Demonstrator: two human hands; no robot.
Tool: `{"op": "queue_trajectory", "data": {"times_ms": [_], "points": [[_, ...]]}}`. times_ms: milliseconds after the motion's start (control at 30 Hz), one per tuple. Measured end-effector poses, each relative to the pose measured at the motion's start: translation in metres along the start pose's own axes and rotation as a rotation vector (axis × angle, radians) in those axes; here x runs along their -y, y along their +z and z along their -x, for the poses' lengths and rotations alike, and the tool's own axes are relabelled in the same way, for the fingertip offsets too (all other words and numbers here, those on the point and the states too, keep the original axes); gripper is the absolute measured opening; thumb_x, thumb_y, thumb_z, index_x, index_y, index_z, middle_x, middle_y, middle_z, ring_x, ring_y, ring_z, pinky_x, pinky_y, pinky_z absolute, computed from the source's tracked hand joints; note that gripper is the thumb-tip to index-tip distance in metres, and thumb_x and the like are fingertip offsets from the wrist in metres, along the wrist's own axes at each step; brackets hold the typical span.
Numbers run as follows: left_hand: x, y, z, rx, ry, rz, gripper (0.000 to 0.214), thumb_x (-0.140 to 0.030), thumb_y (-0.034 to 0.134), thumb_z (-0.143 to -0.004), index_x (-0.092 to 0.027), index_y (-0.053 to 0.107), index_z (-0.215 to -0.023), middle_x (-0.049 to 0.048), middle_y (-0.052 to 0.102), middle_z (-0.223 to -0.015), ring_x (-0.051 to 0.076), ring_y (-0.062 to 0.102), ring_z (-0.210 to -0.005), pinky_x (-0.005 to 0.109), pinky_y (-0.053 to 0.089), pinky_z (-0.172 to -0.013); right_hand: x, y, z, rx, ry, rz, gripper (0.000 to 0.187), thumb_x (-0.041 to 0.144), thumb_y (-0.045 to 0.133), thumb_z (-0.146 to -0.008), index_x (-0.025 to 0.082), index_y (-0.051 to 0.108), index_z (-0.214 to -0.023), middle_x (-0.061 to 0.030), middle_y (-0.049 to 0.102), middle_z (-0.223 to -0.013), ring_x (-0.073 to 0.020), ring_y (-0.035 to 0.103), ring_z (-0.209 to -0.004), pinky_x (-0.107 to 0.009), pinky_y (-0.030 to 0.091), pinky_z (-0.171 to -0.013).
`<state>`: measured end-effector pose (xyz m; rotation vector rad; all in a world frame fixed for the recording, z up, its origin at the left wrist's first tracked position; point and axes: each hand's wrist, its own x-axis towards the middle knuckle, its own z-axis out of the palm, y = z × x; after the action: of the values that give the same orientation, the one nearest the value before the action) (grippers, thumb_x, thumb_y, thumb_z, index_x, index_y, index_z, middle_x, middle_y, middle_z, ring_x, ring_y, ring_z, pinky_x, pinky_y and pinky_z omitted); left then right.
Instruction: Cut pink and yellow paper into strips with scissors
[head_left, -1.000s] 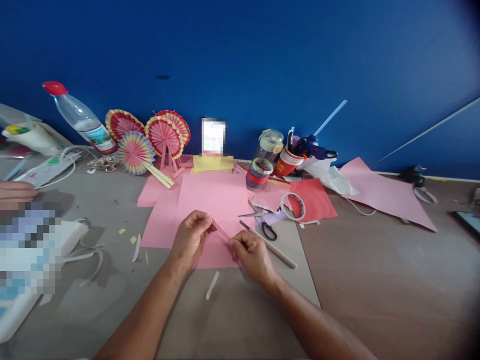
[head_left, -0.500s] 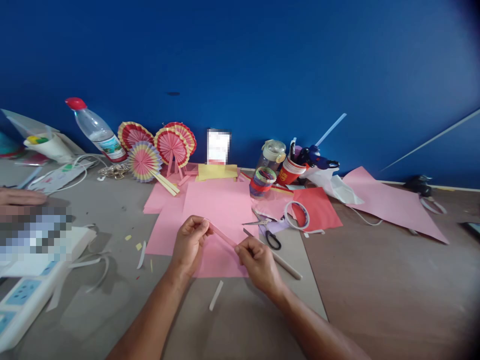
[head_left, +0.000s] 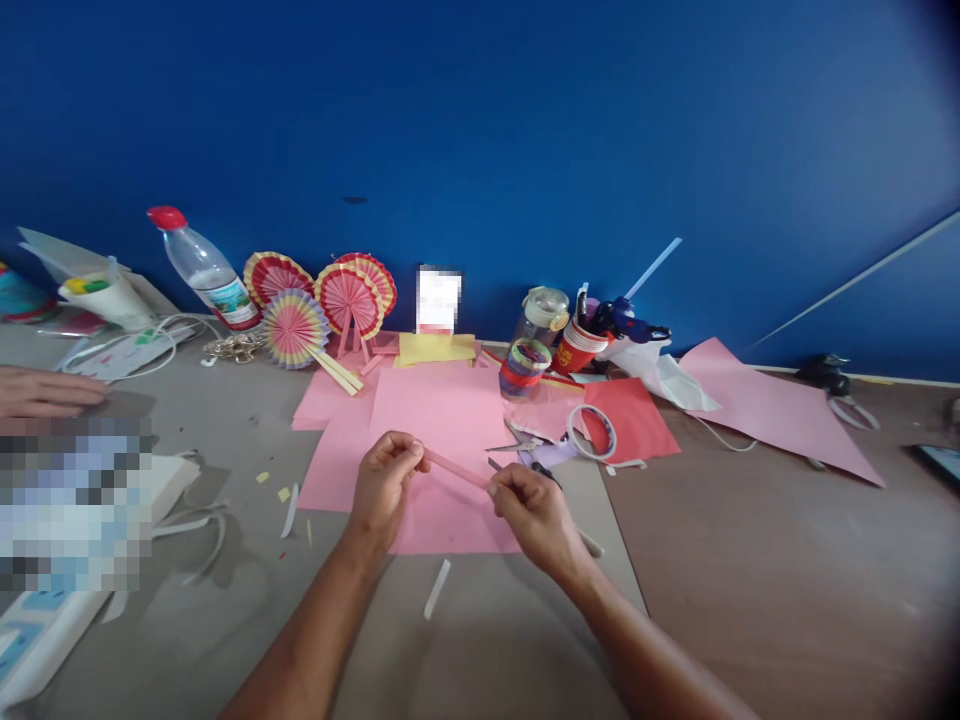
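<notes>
My left hand (head_left: 384,482) and my right hand (head_left: 534,512) pinch the two ends of a narrow folded pink paper strip (head_left: 457,467), held just above a pink paper sheet (head_left: 442,420) on the table. Both hands are closed on the strip. Scissors (head_left: 525,452) and a thin wooden stick (head_left: 592,543) lie just behind my right hand, partly hidden by it. A small white paper slip (head_left: 436,588) lies on the table below the hands.
Pleated paper fans (head_left: 322,300), a plastic bottle (head_left: 202,268), tape rolls (head_left: 523,365), a red cup of tools (head_left: 577,345), a tape ring (head_left: 592,432), red paper (head_left: 637,420) and a large pink sheet (head_left: 772,408) line the back. Another person's hand (head_left: 45,390) rests at left.
My hands have drawn slightly apart along the pink strip, the right hand shifting right. The view has tilted a little.
</notes>
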<state>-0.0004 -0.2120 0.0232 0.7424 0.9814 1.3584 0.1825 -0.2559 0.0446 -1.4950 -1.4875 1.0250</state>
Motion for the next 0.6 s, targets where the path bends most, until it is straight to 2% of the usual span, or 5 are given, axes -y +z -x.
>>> {"op": "queue_trajectory", "data": {"times_ms": [200, 433, 600], "points": [[-0.003, 0.002, 0.001, -0.013, 0.005, 0.049, 0.017, -0.025, 0.075, -0.066, -0.018, 0.06, -0.07, -0.0035, 0.059, -0.064, 0.009, 0.054, -0.061, 0.023, 0.042, -0.064, 0.005, -0.006, -0.014, -0.055, 0.011, 0.067, 0.018, 0.028, 0.05, -0.077, 0.02, 0.054, -0.062, 0.0024, 0.051, -0.057, -0.0125, 0.046, -0.056, -0.024, 0.035, -0.053], [-0.002, -0.002, -0.004, -0.129, 0.025, 0.005, 0.026, -0.031, 0.079, -0.064, -0.018, 0.06, -0.073, -0.0037, 0.061, -0.067, 0.009, 0.056, -0.064, 0.024, 0.046, -0.067, 0.007, 0.001, -0.045, -0.098, -0.026, 0.027, 0.018, 0.03, 0.05, -0.077, 0.019, 0.055, -0.064, 0.0018, 0.053, -0.056, -0.0119, 0.045, -0.053, -0.023, 0.034, -0.05], [-0.001, -0.002, -0.004, -0.129, 0.024, 0.006, 0.026, -0.031, 0.08, -0.063, -0.018, 0.061, -0.075, -0.0036, 0.062, -0.068, 0.009, 0.059, -0.064, 0.025, 0.048, -0.069, 0.001, 0.002, -0.051, -0.116, -0.009, 0.027, 0.019, 0.03, 0.051, -0.077, 0.018, 0.056, -0.063, 0.0019, 0.052, -0.056, -0.0111, 0.043, -0.052, -0.023, 0.033, -0.049]]}}
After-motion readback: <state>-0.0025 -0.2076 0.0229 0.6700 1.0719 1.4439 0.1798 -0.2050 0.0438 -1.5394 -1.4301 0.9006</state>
